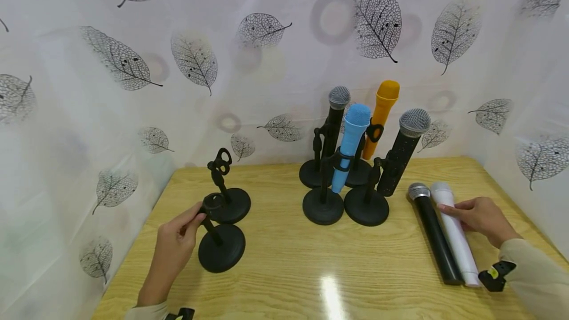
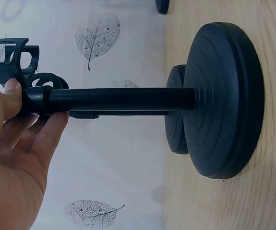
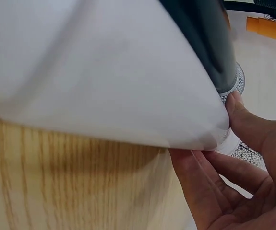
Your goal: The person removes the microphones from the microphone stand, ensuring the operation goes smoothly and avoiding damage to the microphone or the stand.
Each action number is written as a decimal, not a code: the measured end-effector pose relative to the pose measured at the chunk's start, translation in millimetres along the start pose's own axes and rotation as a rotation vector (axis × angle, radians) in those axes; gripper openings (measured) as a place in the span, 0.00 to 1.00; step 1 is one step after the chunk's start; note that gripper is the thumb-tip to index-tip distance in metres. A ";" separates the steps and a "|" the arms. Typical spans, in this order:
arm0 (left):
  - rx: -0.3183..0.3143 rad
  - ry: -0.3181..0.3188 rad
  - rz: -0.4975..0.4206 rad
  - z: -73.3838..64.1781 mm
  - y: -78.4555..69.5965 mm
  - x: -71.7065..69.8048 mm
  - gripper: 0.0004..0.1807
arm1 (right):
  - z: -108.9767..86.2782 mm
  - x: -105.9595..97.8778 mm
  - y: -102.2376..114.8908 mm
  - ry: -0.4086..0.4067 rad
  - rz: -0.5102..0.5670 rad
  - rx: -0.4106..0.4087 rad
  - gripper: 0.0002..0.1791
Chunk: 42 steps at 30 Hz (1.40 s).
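My left hand [image 1: 178, 241] pinches the top of a black microphone stand [image 1: 222, 248] between thumb and fingers, just below its clip. In the left wrist view the stand's round base [image 2: 224, 100] is on the wooden table. A second bare black stand [image 1: 235, 205] is right behind it. At the right, my right hand [image 1: 482, 216] grips a white microphone [image 1: 458, 241] near its head, thumb on one side and fingers on the other. The white microphone lies beside a black microphone with a silver head [image 1: 435, 236].
Several stands hold upright, tilted microphones at the back: a light blue one [image 1: 351, 137], an orange one [image 1: 383, 107], a slim black one [image 1: 332, 127] and a thicker black one [image 1: 400, 157]. A leaf-patterned white curtain [image 1: 284, 78] surrounds the wooden table [image 1: 284, 270].
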State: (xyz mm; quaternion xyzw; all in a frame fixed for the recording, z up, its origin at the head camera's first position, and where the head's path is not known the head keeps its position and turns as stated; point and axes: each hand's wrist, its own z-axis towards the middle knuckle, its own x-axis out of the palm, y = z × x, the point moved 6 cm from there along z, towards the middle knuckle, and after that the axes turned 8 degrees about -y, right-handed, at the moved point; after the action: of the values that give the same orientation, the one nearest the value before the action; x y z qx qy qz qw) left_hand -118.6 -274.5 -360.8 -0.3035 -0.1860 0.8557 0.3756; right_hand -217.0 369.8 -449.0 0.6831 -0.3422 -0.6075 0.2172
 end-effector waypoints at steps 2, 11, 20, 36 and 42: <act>-0.010 0.005 -0.003 -0.2 0.3 0.2 0.21 | -0.6 1.0 -0.3 0.001 0.002 -0.004 0.43; -0.004 0.015 -0.004 0.3 -2.7 -0.2 0.21 | 1.7 3.2 -4.1 -0.003 -0.010 -0.017 0.43; 0.010 0.022 0.007 1.1 -4.2 0.3 0.21 | 2.3 2.0 -3.9 0.001 -0.031 -0.002 0.45; -0.250 0.070 0.182 -10.8 0.7 -6.6 0.27 | -0.8 -2.9 -4.4 0.029 -0.004 0.010 0.46; -0.400 0.091 0.327 -18.9 -3.0 -16.2 0.23 | -3.5 -13.9 -1.7 0.012 -0.002 -0.013 0.43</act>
State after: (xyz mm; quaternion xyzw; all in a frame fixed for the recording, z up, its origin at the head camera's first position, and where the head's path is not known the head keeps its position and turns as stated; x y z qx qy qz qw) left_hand -95.9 -283.0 -367.2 -0.4358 -0.2829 0.8367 0.1729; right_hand -213.6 380.7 -440.1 0.6858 -0.3363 -0.6057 0.2232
